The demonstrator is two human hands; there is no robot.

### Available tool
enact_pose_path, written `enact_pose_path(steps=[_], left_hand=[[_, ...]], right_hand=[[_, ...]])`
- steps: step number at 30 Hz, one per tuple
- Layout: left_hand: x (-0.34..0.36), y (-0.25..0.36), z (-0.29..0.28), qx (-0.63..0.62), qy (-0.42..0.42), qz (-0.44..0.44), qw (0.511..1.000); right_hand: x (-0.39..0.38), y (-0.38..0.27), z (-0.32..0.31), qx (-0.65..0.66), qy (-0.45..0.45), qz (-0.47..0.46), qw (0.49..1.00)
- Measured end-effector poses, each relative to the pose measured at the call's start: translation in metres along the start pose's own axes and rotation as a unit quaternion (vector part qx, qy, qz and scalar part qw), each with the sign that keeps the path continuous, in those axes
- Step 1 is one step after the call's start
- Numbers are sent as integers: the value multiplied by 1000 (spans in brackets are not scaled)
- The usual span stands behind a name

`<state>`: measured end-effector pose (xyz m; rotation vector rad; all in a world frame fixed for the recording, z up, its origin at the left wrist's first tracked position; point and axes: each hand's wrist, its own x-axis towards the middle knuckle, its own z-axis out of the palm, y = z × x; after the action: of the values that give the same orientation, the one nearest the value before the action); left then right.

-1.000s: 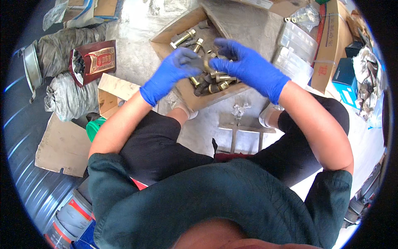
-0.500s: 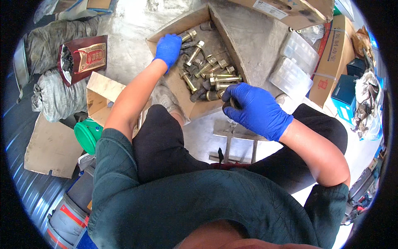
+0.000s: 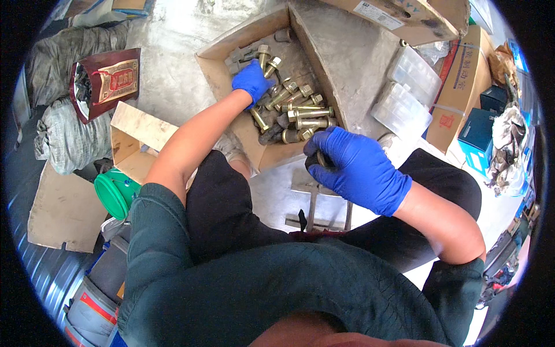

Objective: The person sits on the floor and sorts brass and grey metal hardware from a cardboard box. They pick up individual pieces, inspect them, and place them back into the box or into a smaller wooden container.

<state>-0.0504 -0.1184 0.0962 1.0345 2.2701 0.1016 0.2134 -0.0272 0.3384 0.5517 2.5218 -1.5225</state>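
An open cardboard box (image 3: 219, 63) on the concrete floor holds several large brass-coloured bolts (image 3: 309, 113) with nuts. My left hand (image 3: 252, 81), in a blue glove, reaches into the box and rests on the bolts near its far side; whether it grips one is hidden. My right hand (image 3: 352, 165), also blue-gloved, stays near the box's front corner, fingers curled around a dark metal part (image 3: 315, 159).
A small metal stool frame (image 3: 315, 205) sits between my knees. Clear plastic packs (image 3: 407, 95) and more cardboard boxes (image 3: 457, 87) lie to the right. On the left are a green lid (image 3: 115, 194), cardboard pieces (image 3: 63, 211), grey sacks (image 3: 69, 139) and a dark red box (image 3: 107, 81).
Both hands were together above the box a second ago. My left hand has since reached out into the box while my right hand drew back toward my knee with the dark part.
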Motion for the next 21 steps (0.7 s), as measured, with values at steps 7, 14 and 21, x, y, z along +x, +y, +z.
enact_pose_path(steps=[7,14,21], left_hand=[[16,-26,16,20,28,50,998],[24,-27,-5,173,159,178,955],[22,-16,-29,278,163,170,931]], right_hand=[[-3,5,-1,-40,-16,-5,999],[-11,3,-1,-40,-9,-11,999],[-14,6,-8,-82,-33,-8,996]])
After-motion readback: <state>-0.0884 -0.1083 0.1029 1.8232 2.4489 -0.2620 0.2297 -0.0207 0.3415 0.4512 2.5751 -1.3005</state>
